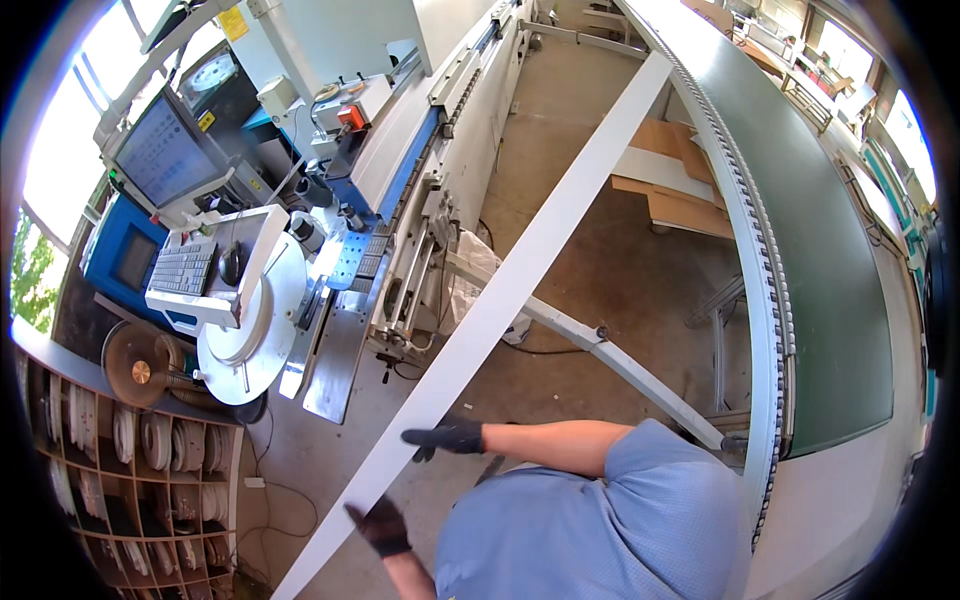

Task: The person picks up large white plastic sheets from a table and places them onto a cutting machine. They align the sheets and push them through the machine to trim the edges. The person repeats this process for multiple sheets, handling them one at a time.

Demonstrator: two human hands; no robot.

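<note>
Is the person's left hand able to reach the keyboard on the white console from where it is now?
Probably not. The left hand rests against the long white panel, and the keyboard sits far off, up on the white console beyond the round reel table, seemingly past arm's length. The person would likely have to step closer.

A long white board runs diagonally from lower left to upper right. Bare concrete floor lies open at centre. The machine blocks the upper left, the green conveyor the right.

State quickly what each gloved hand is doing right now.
Left hand: closed on the long white panel, near its lower end.
Right hand: open, resting on the panel's edge.
</note>
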